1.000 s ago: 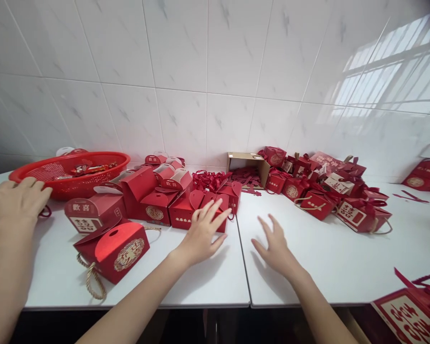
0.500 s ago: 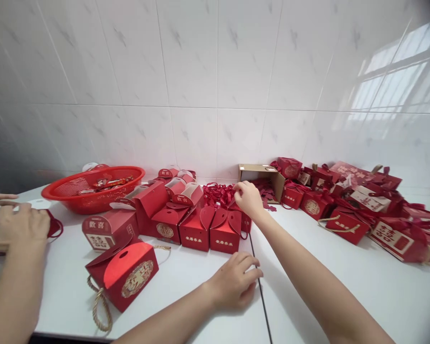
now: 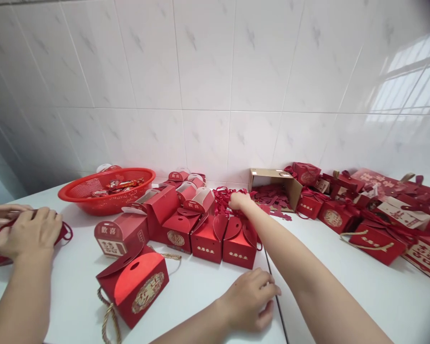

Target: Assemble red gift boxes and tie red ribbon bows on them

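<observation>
My left hand (image 3: 253, 300) rests on the white table near its seam, its fingers loosely curled and a little apart, holding nothing. Beyond it, my right hand (image 3: 241, 200) reaches down into a pile of dark red ribbons (image 3: 222, 197), its fingers pressed together on them; the fingertips are partly hidden. Between my two hands stand closed red gift boxes (image 3: 239, 246) with gold lettering. A red box (image 3: 138, 282) with a gold emblem and rope handle lies to the left of my left forearm.
At the left edge another person's hands (image 3: 30, 231) are on a red box. A red plastic basket (image 3: 89, 203) with wrapped sweets stands at the back left. An open cardboard box (image 3: 294, 191) holds red paper pieces. Many tied boxes (image 3: 335, 217) crowd the right side.
The view has shifted, so things appear further right or left. My right hand has gone down into the ribbon pile. My left hand stays on the table.
</observation>
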{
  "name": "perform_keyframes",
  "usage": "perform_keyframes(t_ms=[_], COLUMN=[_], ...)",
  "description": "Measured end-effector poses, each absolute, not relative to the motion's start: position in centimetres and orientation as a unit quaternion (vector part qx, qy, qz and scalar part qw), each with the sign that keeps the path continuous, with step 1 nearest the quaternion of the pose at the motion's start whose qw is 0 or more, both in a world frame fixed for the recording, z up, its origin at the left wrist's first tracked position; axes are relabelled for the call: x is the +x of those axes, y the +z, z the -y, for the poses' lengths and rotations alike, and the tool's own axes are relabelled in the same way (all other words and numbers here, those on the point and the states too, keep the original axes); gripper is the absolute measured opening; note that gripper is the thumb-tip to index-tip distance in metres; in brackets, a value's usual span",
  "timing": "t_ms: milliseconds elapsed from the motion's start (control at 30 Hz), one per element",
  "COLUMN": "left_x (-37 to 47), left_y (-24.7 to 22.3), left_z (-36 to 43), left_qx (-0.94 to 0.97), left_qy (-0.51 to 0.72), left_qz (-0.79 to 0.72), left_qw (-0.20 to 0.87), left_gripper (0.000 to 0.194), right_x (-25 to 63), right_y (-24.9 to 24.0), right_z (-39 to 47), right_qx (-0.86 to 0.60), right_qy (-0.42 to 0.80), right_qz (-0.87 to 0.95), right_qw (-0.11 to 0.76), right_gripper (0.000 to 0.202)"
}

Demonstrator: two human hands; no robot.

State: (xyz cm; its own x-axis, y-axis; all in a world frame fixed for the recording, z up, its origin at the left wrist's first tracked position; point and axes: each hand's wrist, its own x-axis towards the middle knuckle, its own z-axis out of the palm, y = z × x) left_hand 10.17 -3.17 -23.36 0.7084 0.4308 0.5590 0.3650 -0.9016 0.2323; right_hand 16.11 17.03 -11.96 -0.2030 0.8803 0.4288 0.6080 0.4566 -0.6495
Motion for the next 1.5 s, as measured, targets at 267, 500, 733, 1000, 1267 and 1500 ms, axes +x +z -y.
perform_keyframes(t_ms=[267, 500, 733, 1000, 1267, 1500], left_x=[10.2, 10.0, 10.0, 10.2, 9.7, 9.2], left_y=[-22.5, -22.2, -21.9, -21.7, -20.7, -17.2], left_z=[3.5, 3.9, 4.0, 4.3, 3.6, 1.2], left_qx=[0.914, 0.91, 0.909, 0.907, 0.856, 0.767], left_qy=[0.318, 0.311, 0.3, 0.304, 0.366, 0.318], left_qz=[-0.24, -0.261, -0.276, -0.284, -0.363, -0.538], left_qw=[0.074, 0.089, 0.091, 0.064, -0.047, -0.148], left_gripper=[0.028, 0.025, 0.024, 0.023, 0.027, 0.065], right_x=[21.4, 26.6, 33.4, 41.2, 42.4, 42.3], right_y=[-0.5, 5.3, 9.7, 13.0, 7.0, 1.7], right_z=[-15.7, -10.4, -7.6, -4.4, -5.0, -4.6], right_qx=[-0.467, -0.312, -0.296, -0.404, -0.63, -0.651], right_qy=[0.221, 0.201, 0.035, -0.052, -0.019, 0.004], right_qz=[0.652, 0.612, 0.521, 0.487, 0.53, 0.497], right_qw=[0.554, 0.698, 0.799, 0.773, 0.567, 0.574], right_gripper=[0.037, 0.035, 0.007, 0.017, 0.004, 0.022])
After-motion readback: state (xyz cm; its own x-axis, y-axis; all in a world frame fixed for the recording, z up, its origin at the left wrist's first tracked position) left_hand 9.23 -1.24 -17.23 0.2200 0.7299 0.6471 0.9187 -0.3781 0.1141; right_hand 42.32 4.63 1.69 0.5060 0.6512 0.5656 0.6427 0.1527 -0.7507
